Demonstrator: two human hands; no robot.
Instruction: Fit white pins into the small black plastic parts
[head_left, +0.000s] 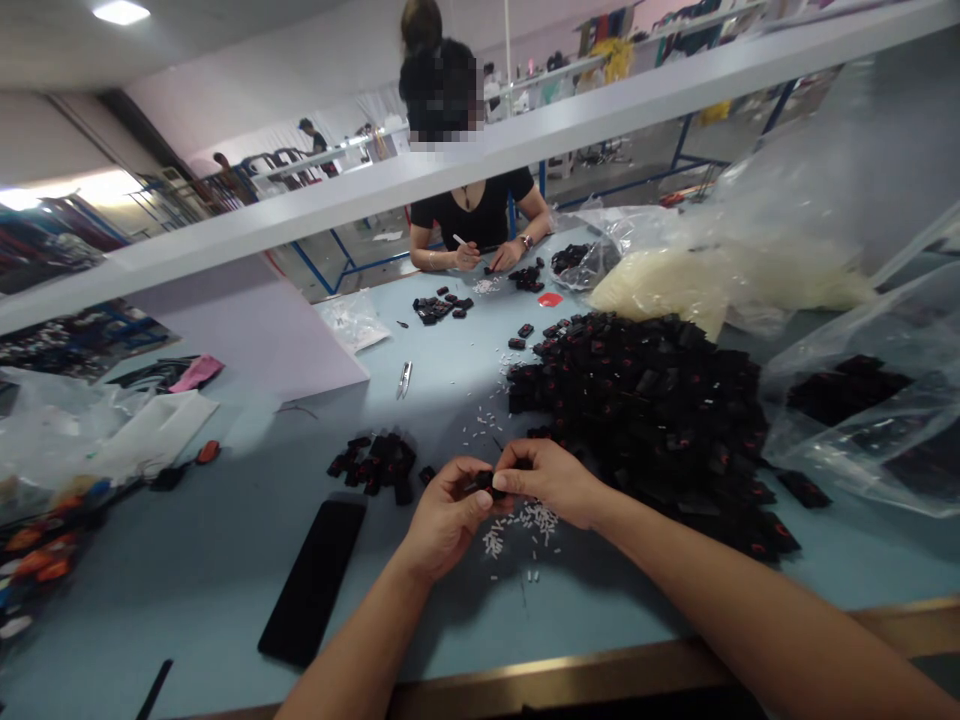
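Both of my hands meet over the table's middle around one small black plastic piece (487, 482). My left hand (448, 505) is closed on it, thumb in front and fingers behind. The fingers of my right hand (546, 478) pinch at its right end; whether they also hold a tiny part is hidden. Below and behind the hands lie many small white pegs (536, 520). A big heap of black pieces (645, 400) with red marks rises to the right. A smaller pile of black pieces (379, 462) sits left of my left hand.
A black phone (313, 580) lies at left front. Thread snips (405, 380) rest farther back. Clear plastic bags (885, 400) stand at right. Across the table (225, 560), under a white shelf (480, 150), a person (480, 220) handles similar pieces. Orange and black items (52, 540) lie far left.
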